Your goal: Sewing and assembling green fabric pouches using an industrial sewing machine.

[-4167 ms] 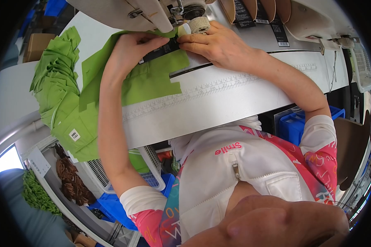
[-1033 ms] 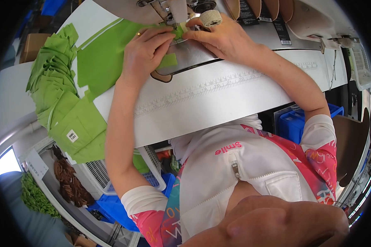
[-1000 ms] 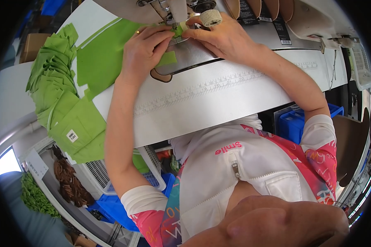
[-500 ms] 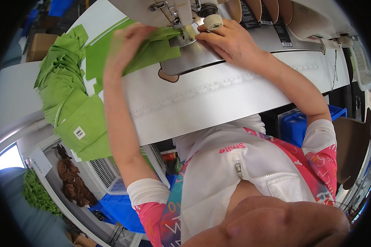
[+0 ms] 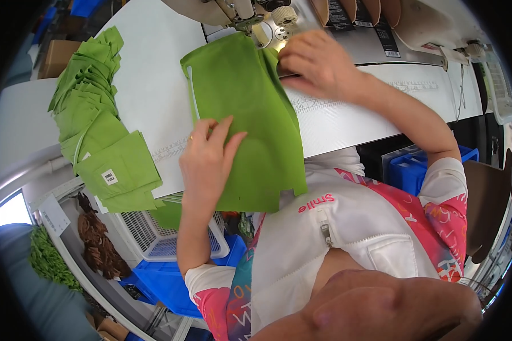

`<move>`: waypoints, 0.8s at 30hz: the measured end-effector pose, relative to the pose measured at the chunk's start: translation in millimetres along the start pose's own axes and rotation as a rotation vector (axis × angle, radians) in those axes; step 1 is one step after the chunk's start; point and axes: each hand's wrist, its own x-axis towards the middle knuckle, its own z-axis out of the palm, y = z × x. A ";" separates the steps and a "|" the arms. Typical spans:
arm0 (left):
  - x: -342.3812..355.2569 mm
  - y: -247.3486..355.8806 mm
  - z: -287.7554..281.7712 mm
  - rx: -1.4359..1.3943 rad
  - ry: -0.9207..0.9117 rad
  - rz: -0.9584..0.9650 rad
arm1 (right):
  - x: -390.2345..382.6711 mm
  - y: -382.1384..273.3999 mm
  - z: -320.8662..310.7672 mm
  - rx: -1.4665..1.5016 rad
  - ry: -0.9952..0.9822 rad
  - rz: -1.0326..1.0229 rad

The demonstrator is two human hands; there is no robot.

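Observation:
A green fabric piece [image 5: 250, 131] with notched lower corners and a white strip along its left side lies lengthwise from the sewing machine's needle area [image 5: 249, 25] over the table's front edge. On its left part rests my left hand [image 5: 205, 159], open, fingers apart and bent slightly against the cloth. Beside the cloth's upper right edge, just right of the needle, is my right hand [image 5: 324, 65]. Its fingers are curled closed; a dark patch shows between them, and what they hold, if anything, I cannot make out.
Left on the white table [image 5: 153, 68] lies a stack of green fabric pieces [image 5: 91, 108], the front one with a white label. Below stand a white plastic basket [image 5: 153, 241] and a blue crate [image 5: 165, 284]. Another blue crate [image 5: 407, 173] sits under the table at right.
The green piece has turned from lying sideways under the needle to lying lengthwise toward me. My left hand has come down and right. My right hand has moved nearer me, its fingers curling.

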 end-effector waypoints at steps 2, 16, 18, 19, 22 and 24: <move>20.3 -9.8 0.9 -0.063 -0.056 -0.021 | -3.5 -20.3 -10.0 -0.001 -0.001 -0.079; 42.5 -38.8 43.7 -0.120 0.084 0.062 | -11.4 -50.4 13.5 0.100 0.042 -0.159; 38.6 -42.4 42.1 -0.215 0.114 0.055 | -2.7 -63.1 11.5 0.176 0.061 -0.165; 36.4 -43.6 40.7 -0.312 0.142 0.058 | 4.6 -70.1 3.4 0.146 -0.074 -0.133; 35.2 -44.4 41.6 -0.294 0.206 0.081 | 19.5 -80.6 12.2 0.079 -0.116 -0.101; 36.5 -41.7 39.2 -0.319 0.219 0.081 | 27.0 -79.1 20.1 0.046 -0.025 -0.099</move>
